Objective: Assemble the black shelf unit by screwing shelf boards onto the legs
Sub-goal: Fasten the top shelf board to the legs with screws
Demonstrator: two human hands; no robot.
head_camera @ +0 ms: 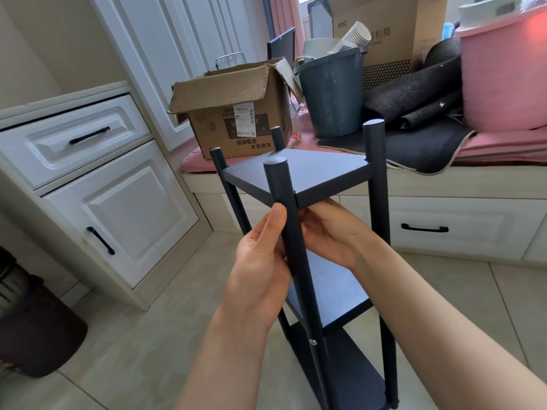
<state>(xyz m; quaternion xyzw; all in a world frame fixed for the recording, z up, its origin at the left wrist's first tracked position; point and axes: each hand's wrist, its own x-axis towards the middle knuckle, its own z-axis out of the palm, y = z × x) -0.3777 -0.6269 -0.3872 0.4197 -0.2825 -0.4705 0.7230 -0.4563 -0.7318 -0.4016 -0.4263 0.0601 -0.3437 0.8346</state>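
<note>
The near leg (291,232) of the black shelf unit (299,176) is gripped by the left hand (260,255) with curled fingers; just beside it, the top board's underside is touched by the right hand (331,235), whose fingers are hidden.

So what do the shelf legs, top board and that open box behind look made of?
Legs: round matte black tubes, probably painted metal, though plastic or wood is possible. Top board: flat matte black panel, likely laminated wood composite. Open box: brown corrugated cardboard, creased flaps.

Both forearms are bare to the frame's lower edge, no sleeve showing, and the left hand (260,255), left of the near shelf leg (291,250), and the right hand (331,235), right of it, carry bare fingers with short nails.
</note>
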